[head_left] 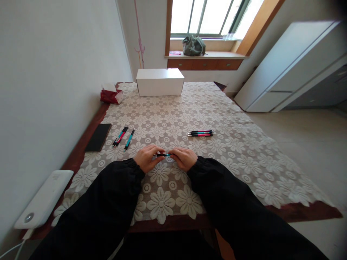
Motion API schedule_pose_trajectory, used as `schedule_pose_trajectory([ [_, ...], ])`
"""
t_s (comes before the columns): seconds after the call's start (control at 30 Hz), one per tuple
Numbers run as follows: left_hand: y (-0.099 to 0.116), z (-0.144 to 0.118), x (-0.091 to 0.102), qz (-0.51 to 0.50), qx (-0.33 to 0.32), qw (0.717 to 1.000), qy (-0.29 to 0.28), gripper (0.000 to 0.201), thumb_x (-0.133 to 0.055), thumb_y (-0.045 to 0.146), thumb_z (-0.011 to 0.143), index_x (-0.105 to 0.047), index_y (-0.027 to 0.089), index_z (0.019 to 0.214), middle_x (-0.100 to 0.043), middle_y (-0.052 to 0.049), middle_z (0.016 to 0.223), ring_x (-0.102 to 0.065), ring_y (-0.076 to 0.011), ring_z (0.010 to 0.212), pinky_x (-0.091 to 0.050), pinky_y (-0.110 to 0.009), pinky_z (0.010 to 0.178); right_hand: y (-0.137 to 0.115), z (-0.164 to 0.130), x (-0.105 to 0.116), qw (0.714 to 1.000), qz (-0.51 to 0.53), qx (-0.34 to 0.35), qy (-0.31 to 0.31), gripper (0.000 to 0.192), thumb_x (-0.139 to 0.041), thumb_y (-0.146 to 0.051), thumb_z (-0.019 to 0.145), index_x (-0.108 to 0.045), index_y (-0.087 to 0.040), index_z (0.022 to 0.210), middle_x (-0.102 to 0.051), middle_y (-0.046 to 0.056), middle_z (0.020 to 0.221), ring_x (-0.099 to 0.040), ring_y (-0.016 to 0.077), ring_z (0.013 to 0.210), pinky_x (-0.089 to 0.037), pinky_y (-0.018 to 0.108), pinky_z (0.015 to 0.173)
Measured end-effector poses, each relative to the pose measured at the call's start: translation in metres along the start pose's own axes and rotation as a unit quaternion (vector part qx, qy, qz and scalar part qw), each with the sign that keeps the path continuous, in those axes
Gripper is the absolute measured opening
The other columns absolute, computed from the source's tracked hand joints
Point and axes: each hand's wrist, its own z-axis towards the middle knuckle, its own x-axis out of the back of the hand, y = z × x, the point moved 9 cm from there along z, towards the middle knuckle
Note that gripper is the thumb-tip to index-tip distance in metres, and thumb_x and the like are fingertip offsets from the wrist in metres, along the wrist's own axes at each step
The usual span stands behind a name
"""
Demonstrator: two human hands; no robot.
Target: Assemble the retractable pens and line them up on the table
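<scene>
While both forearms in black sleeves rest on the near edge of the worktop (89, 119), the left hand (146, 158) and the right hand (184, 159) meet over the lace cloth (230, 144) and share one pen (163, 155), which lies level between them, a short way in from the near edge and about midway along it. Each hand's fingers are curled in and pinching an end of that pen, left on the dark end and right on the teal end, so only a small middle stretch shows; a grip at both ends like this suits twisting or pulling the barrel, though which is not clear. Toward the left edge lie a pair of pens (120, 136) side by side and a single teal pen (129, 138) just beside them, all slanting the same way. Further in and right of the hands, three more pens (201, 133) lie parallel and touching, well apart from the left group, as if kept as a separate lot. A dark phone (98, 137) sits flat at the left edge, and a white device (43, 199) lies at the near left corner. At the far edge stand a white box (159, 82) and, at the far left corner, a red tissue pack (110, 94).
</scene>
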Motion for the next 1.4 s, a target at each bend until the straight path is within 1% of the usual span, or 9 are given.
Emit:
schedule_pose_trajectory([
  [0.3, -0.0026, 0.0029, 0.0007, 0.044, 0.026, 0.999, -0.017, 0.026, -0.054, 0.037, 0.099, -0.071, 0.022, 0.087, -0.074, -0.005, 0.102, -0.064, -0.0214, 0.100, -0.050, -0.040, 0.094, 0.0000, -0.0003, 0.0011, 1.000, -0.001, -0.005, 0.011, 0.021, -0.046, -0.030, 0.103, -0.066, -0.022, 0.105, -0.073, 0.006, 0.093, -0.068, 0.0171, 0.082, -0.050, 0.026, 0.074],
  [0.43, -0.0027, 0.0023, 0.0023, 0.040, 0.022, 0.999, -0.002, 0.013, -0.067, 0.036, 0.092, -0.069, 0.023, 0.095, -0.074, -0.005, 0.102, -0.065, -0.0234, 0.102, -0.050, -0.042, 0.095, -0.0002, 0.0001, 0.0015, 1.000, -0.003, -0.003, 0.004, 0.020, -0.047, -0.029, 0.103, -0.065, -0.022, 0.105, -0.073, 0.006, 0.094, -0.069, 0.0174, 0.083, -0.050, 0.026, 0.073],
  [0.53, -0.0007, 0.0025, 0.0054, 0.044, 0.028, 0.999, 0.007, 0.023, -0.072, 0.039, 0.088, -0.068, 0.023, 0.104, -0.073, -0.006, 0.106, -0.064, -0.0255, 0.105, -0.050, -0.043, 0.095, -0.0001, 0.0001, 0.0017, 1.000, -0.006, -0.006, 0.004, 0.019, -0.048, -0.029, 0.103, -0.065, -0.022, 0.106, -0.074, 0.006, 0.094, -0.069, 0.0175, 0.083, -0.050, 0.026, 0.074],
  [0.7, -0.0017, 0.0028, 0.0022, 0.040, 0.028, 0.999, -0.010, 0.019, -0.057, 0.035, 0.098, -0.070, 0.022, 0.093, -0.074, -0.006, 0.108, -0.065, -0.0236, 0.103, -0.050, -0.043, 0.095, -0.0002, 0.0000, 0.0017, 1.000, -0.010, -0.009, 0.008, 0.019, -0.048, -0.029, 0.102, -0.066, -0.022, 0.104, -0.074, 0.006, 0.094, -0.069, 0.0177, 0.083, -0.050, 0.027, 0.074],
  [0.83, -0.0053, 0.0020, 0.0004, 0.033, 0.023, 0.999, -0.002, 0.011, -0.066, 0.033, 0.092, -0.069, 0.023, 0.093, -0.074, -0.005, 0.106, -0.065, -0.0237, 0.104, -0.050, -0.042, 0.095, 0.0003, 0.0004, 0.0006, 1.000, -0.005, -0.007, -0.001, 0.018, -0.049, -0.027, 0.101, -0.065, -0.022, 0.106, -0.074, 0.006, 0.096, -0.069, 0.0180, 0.084, -0.051, 0.027, 0.074],
  [0.93, -0.0043, 0.0018, 0.0016, 0.041, 0.018, 0.999, 0.005, 0.019, -0.071, 0.037, 0.088, -0.069, 0.024, 0.102, -0.073, -0.006, 0.107, -0.064, -0.0251, 0.106, -0.050, -0.044, 0.096, 0.0012, 0.0005, 0.0003, 1.000, -0.005, -0.009, -0.006, 0.017, -0.050, -0.027, 0.101, -0.065, -0.022, 0.106, -0.073, 0.006, 0.095, -0.069, 0.0177, 0.084, -0.050, 0.027, 0.074],
  [1.13, -0.0005, 0.0030, 0.0005, 0.037, 0.020, 0.999, -0.020, 0.021, -0.055, 0.035, 0.098, -0.071, 0.023, 0.093, -0.074, -0.006, 0.107, -0.065, -0.0219, 0.103, -0.050, -0.042, 0.097, -0.0001, 0.0007, 0.0006, 1.000, -0.005, -0.008, -0.008, 0.017, -0.050, -0.027, 0.101, -0.065, -0.022, 0.106, -0.073, 0.005, 0.095, -0.069, 0.0175, 0.083, -0.050, 0.026, 0.073],
  [1.27, -0.0017, 0.0027, 0.0007, 0.030, 0.018, 0.999, -0.012, 0.011, -0.066, 0.034, 0.092, -0.069, 0.023, 0.094, -0.074, -0.005, 0.105, -0.065, -0.0235, 0.104, -0.050, -0.043, 0.097, -0.0007, 0.0006, 0.0007, 1.000, -0.012, -0.004, -0.002, 0.018, -0.049, -0.028, 0.101, -0.065, -0.022, 0.105, -0.074, 0.005, 0.094, -0.069, 0.0175, 0.083, -0.049, 0.026, 0.072],
  [1.4, -0.0020, 0.0019, 0.0009, 0.034, 0.020, 0.999, -0.007, 0.019, -0.071, 0.037, 0.089, -0.068, 0.023, 0.101, -0.073, -0.006, 0.107, -0.064, -0.0252, 0.107, -0.050, -0.044, 0.096, 0.0003, 0.0000, 0.0008, 1.000, -0.009, -0.005, 0.001, 0.018, -0.049, -0.028, 0.102, -0.066, -0.022, 0.105, -0.074, 0.005, 0.094, -0.069, 0.0173, 0.083, -0.050, 0.026, 0.073],
])
